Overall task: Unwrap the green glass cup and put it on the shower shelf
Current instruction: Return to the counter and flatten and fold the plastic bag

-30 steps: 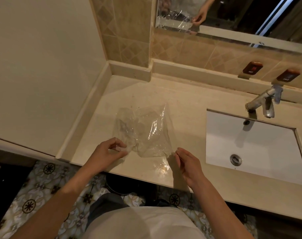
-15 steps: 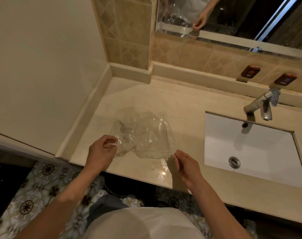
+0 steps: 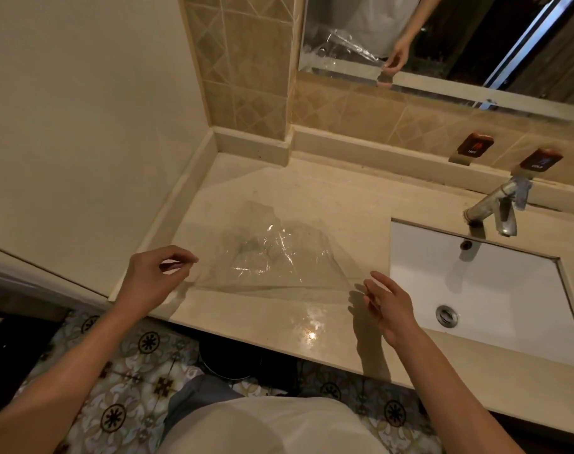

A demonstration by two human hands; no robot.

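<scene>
A sheet of clear plastic wrap (image 3: pixel 272 257) is stretched out just above the beige counter (image 3: pixel 324 191). My left hand (image 3: pixel 151 276) pinches its left corner between thumb and fingertips. My right hand (image 3: pixel 390 306) holds the right corner, with the other fingers spread. The wrap looks crumpled in the middle and taut along its near edge. No green glass cup and no shower shelf are in view.
A white sink (image 3: pixel 492 290) with a metal faucet (image 3: pixel 495 208) lies to the right of the wrap. A wall runs along the counter's left side, a tiled backsplash and mirror (image 3: pixel 442 37) behind. A dark round bin (image 3: pixel 233 358) stands below the counter's front edge.
My hands have moved apart and lifted, pulling the crumpled wrap out into a wider, flatter sheet. My left hand shifted left, my right hand slightly right.
</scene>
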